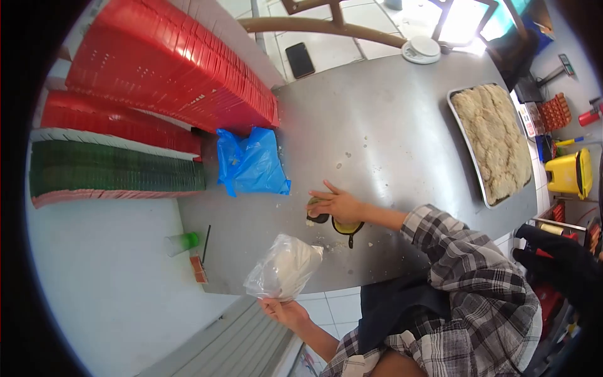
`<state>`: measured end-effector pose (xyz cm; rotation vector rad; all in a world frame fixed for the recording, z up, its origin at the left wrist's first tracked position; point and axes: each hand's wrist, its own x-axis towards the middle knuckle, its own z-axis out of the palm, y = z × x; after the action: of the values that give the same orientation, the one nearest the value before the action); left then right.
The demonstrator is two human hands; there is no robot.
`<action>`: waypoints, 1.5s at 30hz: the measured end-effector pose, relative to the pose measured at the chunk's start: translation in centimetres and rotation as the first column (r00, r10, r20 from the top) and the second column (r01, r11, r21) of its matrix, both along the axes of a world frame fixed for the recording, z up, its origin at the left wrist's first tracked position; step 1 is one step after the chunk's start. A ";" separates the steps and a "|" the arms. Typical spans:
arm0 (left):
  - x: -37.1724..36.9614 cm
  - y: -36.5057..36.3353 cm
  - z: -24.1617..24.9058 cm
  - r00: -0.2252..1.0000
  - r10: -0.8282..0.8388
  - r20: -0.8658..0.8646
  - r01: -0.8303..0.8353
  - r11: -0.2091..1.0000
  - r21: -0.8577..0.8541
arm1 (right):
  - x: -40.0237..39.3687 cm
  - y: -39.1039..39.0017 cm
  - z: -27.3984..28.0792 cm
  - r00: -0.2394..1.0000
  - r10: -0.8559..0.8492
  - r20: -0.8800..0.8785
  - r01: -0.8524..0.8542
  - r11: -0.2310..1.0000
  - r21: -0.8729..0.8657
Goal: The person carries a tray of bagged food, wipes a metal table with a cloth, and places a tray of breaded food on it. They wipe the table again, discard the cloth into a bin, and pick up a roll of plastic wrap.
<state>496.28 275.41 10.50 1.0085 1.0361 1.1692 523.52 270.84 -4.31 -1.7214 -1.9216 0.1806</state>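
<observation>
My left hand [286, 312] pinches the edge of a clear plastic bag [276, 270] with a pale, off-white content, held at the near edge of the steel table. My right hand [339, 206] reaches over the tabletop, its fingers over a small dark round object [319, 218] with some yellow-green on it; its exact kind is not clear. Partly under that hand is a small yellow-green dish [347, 227] with a dark rim and a short handle. Pale crumbs lie around both. A knotted blue plastic bag [254, 164] sits farther off to the left.
A metal tray [482, 182] filled with a crumbly beige slab lies at the table's right. Tall stacks of red [169, 69] and green folded cartons [119, 166] stand at left. A green-and-clear cup [182, 244], a white scale [421, 50] and a phone [299, 60] are around the edges.
</observation>
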 end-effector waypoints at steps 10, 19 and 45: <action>6.6 -0.7 1.9 0.826 -0.562 0.053 0.553 0.824 0.125 | -2.7 -8.9 17.1 -0.135 0.170 -0.976 0.058 0.985 0.163; 11.7 -11.8 2.5 0.433 -0.892 0.133 0.851 0.453 0.266 | -6.8 -26.7 18.7 0.308 -0.042 -0.950 0.701 0.685 0.197; 11.8 -92.8 -18.1 -0.889 -0.455 0.057 0.453 -0.855 0.250 | -34.3 -92.4 -3.8 0.055 -0.093 -0.994 0.538 -0.836 0.108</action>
<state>508.06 182.63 -7.62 1.0511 -0.8790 -0.8968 489.22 178.49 -8.16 -0.9699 0.5804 -1.2520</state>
